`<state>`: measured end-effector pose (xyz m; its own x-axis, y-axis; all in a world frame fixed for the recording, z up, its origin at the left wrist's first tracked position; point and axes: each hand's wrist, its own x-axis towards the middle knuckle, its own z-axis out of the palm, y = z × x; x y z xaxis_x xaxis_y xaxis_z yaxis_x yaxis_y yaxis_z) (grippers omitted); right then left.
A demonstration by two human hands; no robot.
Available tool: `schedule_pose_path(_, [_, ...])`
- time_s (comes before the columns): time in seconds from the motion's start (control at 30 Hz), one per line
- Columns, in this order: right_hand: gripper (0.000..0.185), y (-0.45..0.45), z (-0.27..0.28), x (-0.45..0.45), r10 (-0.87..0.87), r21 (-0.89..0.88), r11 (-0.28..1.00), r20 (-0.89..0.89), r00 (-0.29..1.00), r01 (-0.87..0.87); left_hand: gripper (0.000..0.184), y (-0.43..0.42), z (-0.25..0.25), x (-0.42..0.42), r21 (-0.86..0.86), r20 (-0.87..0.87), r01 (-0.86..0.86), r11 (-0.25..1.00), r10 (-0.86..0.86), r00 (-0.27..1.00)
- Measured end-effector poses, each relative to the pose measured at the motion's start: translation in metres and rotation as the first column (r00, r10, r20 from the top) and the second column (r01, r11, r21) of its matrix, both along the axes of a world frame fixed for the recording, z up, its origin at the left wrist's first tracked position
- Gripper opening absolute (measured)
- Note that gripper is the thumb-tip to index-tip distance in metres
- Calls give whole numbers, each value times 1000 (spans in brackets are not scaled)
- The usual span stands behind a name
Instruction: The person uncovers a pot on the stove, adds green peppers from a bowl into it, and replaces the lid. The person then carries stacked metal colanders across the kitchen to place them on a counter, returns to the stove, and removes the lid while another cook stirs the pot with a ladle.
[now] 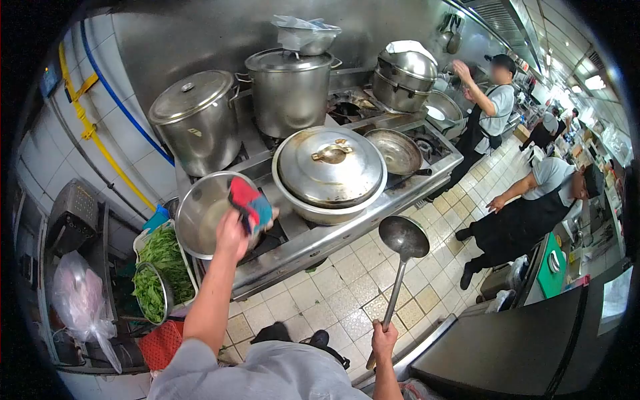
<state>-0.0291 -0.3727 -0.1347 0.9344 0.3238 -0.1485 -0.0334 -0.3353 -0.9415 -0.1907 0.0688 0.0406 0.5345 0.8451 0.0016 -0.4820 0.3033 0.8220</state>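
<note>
My left hand (pixel 231 235) is closed on a folded red, black and teal cloth (pixel 247 202). It is raised over the right side of a wide steel bowl (pixel 189 223), which has some cloudy liquid in the bottom. In my right hand (pixel 384 339) is the long handle of a big steel ladle (pixel 404 239), its bowl up and out over the floor. Right of the steel bowl, on the stove, stands a wide pot with a domed lid (pixel 313 180).
Two tall lidded stockpots (pixel 193 120) stand at the back of the stove (pixel 320 243). A wok (pixel 393 152) sits further right. Leafy greens (pixel 162 263) fill a basket at the left. Two people in black aprons stand to the right, one person (pixel 533 207) near the counter.
</note>
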Motion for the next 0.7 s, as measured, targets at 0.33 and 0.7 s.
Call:
schedule_pose_path(0.33, [27,22,-15,77,-119,148,979,-155,981,142,40,130,-9,262,895,-433,234,379,616,658])
schedule_pose_path(0.7, [30,35,-3,181,-182,26,982,-121,976,186,27,157,10,325,524,-816,788,323,457,355])
